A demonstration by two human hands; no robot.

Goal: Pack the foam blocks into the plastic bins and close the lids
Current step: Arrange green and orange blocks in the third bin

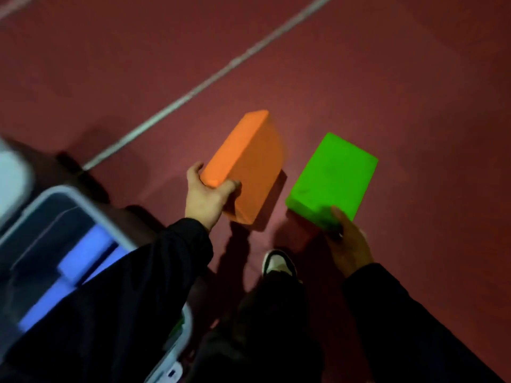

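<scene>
Foam looks light: left hand (206, 196) grips orange block's (246, 164) end, right hand (347, 244) pinches green block's (333, 176) corner (likely squashy).

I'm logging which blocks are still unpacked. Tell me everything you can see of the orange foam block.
The orange foam block is a matte, rectangular slab with softly rounded edges and looks like dense foam. It is tilted, its near end gripped by the left hand, thumb on one face and fingers curled over the other. Its far end looks motion-blurred. It casts a shadow on the red floor and sits beside, not touching, the green block, outside the bin.
</scene>
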